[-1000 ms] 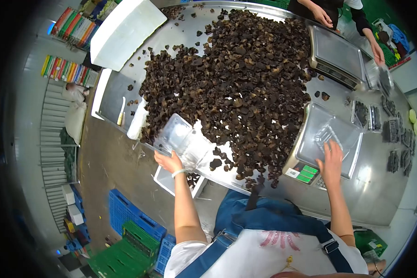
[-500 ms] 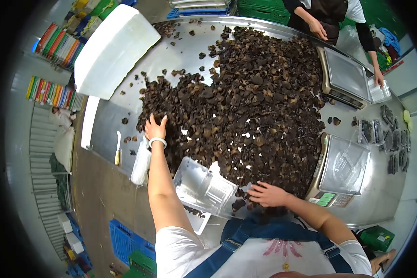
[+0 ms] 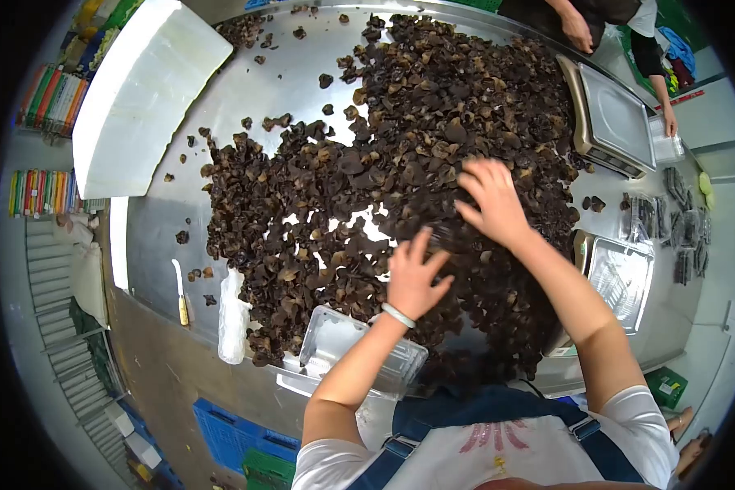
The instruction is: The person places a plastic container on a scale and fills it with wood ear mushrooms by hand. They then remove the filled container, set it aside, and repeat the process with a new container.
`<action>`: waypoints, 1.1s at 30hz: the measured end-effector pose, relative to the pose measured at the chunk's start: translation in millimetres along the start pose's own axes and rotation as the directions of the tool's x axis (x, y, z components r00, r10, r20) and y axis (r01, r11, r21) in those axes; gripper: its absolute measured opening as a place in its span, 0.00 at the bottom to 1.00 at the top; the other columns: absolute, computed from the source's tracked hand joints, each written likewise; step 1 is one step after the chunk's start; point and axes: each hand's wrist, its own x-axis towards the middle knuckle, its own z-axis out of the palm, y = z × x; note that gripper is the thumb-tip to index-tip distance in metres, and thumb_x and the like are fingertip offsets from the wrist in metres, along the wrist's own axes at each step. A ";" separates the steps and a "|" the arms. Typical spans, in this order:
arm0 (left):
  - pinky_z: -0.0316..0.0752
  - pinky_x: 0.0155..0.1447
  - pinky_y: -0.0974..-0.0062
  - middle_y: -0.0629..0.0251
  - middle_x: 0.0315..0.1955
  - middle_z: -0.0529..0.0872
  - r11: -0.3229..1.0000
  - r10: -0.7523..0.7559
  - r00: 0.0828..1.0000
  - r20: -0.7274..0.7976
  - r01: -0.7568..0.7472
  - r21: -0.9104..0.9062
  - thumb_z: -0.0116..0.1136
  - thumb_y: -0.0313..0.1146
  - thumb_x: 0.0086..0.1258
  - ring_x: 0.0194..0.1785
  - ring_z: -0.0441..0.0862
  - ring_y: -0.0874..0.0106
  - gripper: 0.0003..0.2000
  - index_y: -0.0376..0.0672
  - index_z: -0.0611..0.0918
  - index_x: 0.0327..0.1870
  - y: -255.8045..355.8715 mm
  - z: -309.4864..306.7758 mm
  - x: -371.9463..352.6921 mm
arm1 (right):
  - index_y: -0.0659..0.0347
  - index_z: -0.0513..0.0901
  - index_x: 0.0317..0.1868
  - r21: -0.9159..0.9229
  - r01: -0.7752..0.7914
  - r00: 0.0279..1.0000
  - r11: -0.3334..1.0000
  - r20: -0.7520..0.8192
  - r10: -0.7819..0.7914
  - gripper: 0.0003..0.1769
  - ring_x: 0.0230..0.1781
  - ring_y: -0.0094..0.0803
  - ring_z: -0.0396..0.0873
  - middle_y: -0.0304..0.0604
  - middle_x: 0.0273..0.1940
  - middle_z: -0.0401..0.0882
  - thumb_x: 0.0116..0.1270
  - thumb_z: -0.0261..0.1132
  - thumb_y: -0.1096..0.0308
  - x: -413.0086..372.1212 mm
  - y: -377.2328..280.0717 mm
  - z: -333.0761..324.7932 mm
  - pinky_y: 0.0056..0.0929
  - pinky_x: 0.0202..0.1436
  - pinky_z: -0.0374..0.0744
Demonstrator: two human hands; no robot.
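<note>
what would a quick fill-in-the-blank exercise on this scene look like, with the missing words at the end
Above the wood ear mushrooms, the right hand has a bare wrist, while a pale bracelet circles the ____ wrist.
To the right of the heap stand ____ weighing scales.
The knife lies with its blade away from the person and its ____ nearer.

Missing words: left; two; handle
</note>
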 end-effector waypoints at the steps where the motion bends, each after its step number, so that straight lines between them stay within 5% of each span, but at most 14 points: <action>1: 0.69 0.69 0.46 0.58 0.77 0.68 0.996 0.088 0.996 0.012 -0.088 -0.004 0.76 0.44 0.56 0.70 0.68 0.44 0.23 0.56 0.87 0.55 6.6 6.8 -2.8 | 0.59 0.78 0.60 -0.011 -0.014 1.000 1.000 -0.017 0.014 0.30 0.71 0.52 0.68 0.51 0.66 0.73 0.59 0.75 0.58 24.6 4.5 4.2 0.57 0.78 0.62; 4: 0.61 0.73 0.41 0.59 0.77 0.68 0.949 0.292 0.956 0.015 -0.292 0.118 0.76 0.46 0.56 0.75 0.63 0.42 0.23 0.57 0.87 0.54 11.5 12.4 -6.1 | 0.53 0.77 0.68 -0.233 -0.204 0.979 0.951 -0.078 0.190 0.36 0.74 0.51 0.65 0.51 0.69 0.71 0.61 0.74 0.52 60.2 34.4 30.8 0.59 0.76 0.64; 7: 0.58 0.74 0.37 0.55 0.75 0.68 0.980 0.021 0.992 -0.122 0.004 0.199 0.79 0.48 0.52 0.77 0.59 0.42 0.29 0.57 0.85 0.58 -3.0 -5.6 -0.1 | 0.49 0.76 0.71 -0.072 -0.455 0.884 0.888 0.090 0.460 0.38 0.74 0.50 0.65 0.51 0.71 0.70 0.61 0.74 0.49 24.9 38.0 55.2 0.58 0.73 0.66; 10: 0.58 0.75 0.42 0.51 0.74 0.68 0.956 -0.227 0.951 -0.210 0.259 0.137 0.79 0.50 0.54 0.75 0.62 0.43 0.30 0.53 0.85 0.59 -25.3 4.2 -17.1 | 0.49 0.78 0.67 0.030 -0.231 0.960 0.972 0.171 0.223 0.38 0.66 0.49 0.72 0.50 0.65 0.74 0.54 0.75 0.55 -41.2 9.2 29.7 0.49 0.65 0.72; 14: 0.59 0.71 0.39 0.58 0.74 0.69 0.991 -0.013 0.995 0.102 -0.001 0.137 0.80 0.49 0.51 0.70 0.65 0.41 0.33 0.58 0.84 0.62 11.4 1.2 -50.6 | 0.45 0.82 0.63 0.097 -0.113 0.953 0.989 0.294 0.080 0.35 0.65 0.52 0.71 0.47 0.64 0.73 0.52 0.78 0.57 -134.6 -46.3 -14.9 0.44 0.54 0.83; 16: 0.61 0.69 0.35 0.61 0.78 0.66 0.965 0.126 0.959 0.255 -0.178 0.193 0.83 0.42 0.42 0.69 0.66 0.41 0.39 0.62 0.83 0.64 17.0 6.3 -65.5 | 0.42 0.82 0.63 0.092 -0.084 0.956 0.992 0.289 0.054 0.35 0.67 0.53 0.69 0.46 0.68 0.70 0.52 0.79 0.56 -180.1 -61.3 -9.8 0.46 0.59 0.80; 18: 0.64 0.67 0.35 0.66 0.80 0.64 0.936 0.169 0.934 0.313 -0.252 0.246 0.83 0.42 0.43 0.70 0.66 0.42 0.38 0.65 0.83 0.63 9.6 13.8 -65.7 | 0.41 0.82 0.64 0.013 -0.022 0.978 1.000 0.209 0.019 0.35 0.68 0.53 0.68 0.46 0.72 0.68 0.52 0.79 0.56 -196.5 -57.3 6.6 0.48 0.62 0.78; 20: 0.66 0.68 0.37 0.60 0.80 0.63 0.950 0.095 0.965 0.244 -0.161 0.267 0.81 0.37 0.43 0.70 0.67 0.39 0.36 0.62 0.84 0.61 4.9 11.8 -40.7 | 0.39 0.80 0.66 -0.105 -0.003 0.971 0.994 0.236 0.028 0.40 0.71 0.54 0.65 0.46 0.78 0.62 0.50 0.82 0.58 -189.1 -50.1 5.0 0.53 0.66 0.73; 22: 0.70 0.69 0.40 0.55 0.78 0.64 0.969 0.045 0.999 -0.007 -0.042 0.243 0.78 0.30 0.44 0.68 0.68 0.36 0.35 0.54 0.83 0.61 8.1 7.1 -7.2 | 0.39 0.77 0.70 -0.001 -0.204 0.960 0.979 0.195 0.200 0.46 0.74 0.55 0.63 0.47 0.79 0.60 0.47 0.83 0.60 -153.2 -45.4 -4.4 0.53 0.65 0.73; 25: 0.80 0.65 0.54 0.50 0.77 0.65 0.979 -0.160 0.987 -0.031 0.162 0.124 0.78 0.26 0.46 0.64 0.76 0.43 0.37 0.51 0.81 0.65 12.6 9.8 17.8 | 0.42 0.74 0.74 -0.055 -0.319 0.931 0.946 0.169 0.324 0.50 0.76 0.55 0.61 0.47 0.80 0.58 0.47 0.83 0.63 -121.4 -35.0 0.2 0.55 0.67 0.72; 26: 0.81 0.65 0.54 0.52 0.76 0.67 0.982 -0.108 0.994 -0.034 0.112 0.155 0.78 0.24 0.45 0.64 0.77 0.44 0.37 0.51 0.82 0.63 15.7 19.1 11.5 | 0.43 0.75 0.72 0.007 -0.334 0.933 0.942 0.145 0.330 0.47 0.69 0.54 0.71 0.48 0.76 0.63 0.48 0.81 0.66 -122.6 -36.6 4.6 0.53 0.63 0.78; 28: 0.80 0.65 0.56 0.54 0.74 0.70 0.978 0.004 0.992 0.128 -0.031 0.205 0.76 0.22 0.45 0.65 0.77 0.45 0.34 0.49 0.83 0.60 37.7 21.4 -9.6 | 0.46 0.79 0.66 0.129 -0.295 0.905 0.947 0.354 0.235 0.39 0.60 0.51 0.80 0.48 0.68 0.70 0.50 0.77 0.70 -139.8 -48.9 2.4 0.47 0.56 0.84; 30: 0.79 0.66 0.57 0.56 0.71 0.73 0.989 0.032 0.983 0.179 -0.057 0.138 0.74 0.20 0.44 0.66 0.77 0.49 0.30 0.47 0.85 0.55 53.4 20.4 -30.3 | 0.48 0.82 0.60 0.219 -0.179 0.952 0.959 0.284 0.113 0.32 0.53 0.47 0.83 0.46 0.61 0.74 0.50 0.76 0.72 -177.3 -55.8 -5.6 0.44 0.48 0.87; 33: 0.80 0.63 0.63 0.58 0.58 0.85 0.991 0.050 0.997 -0.054 -0.056 -0.120 0.74 0.21 0.51 0.59 0.83 0.55 0.23 0.45 0.86 0.52 50.7 17.7 -44.6 | 0.52 0.84 0.56 0.581 -0.293 0.927 0.759 -0.023 0.375 0.27 0.46 0.40 0.85 0.43 0.48 0.82 0.52 0.76 0.74 -223.1 -49.4 -7.5 0.36 0.40 0.86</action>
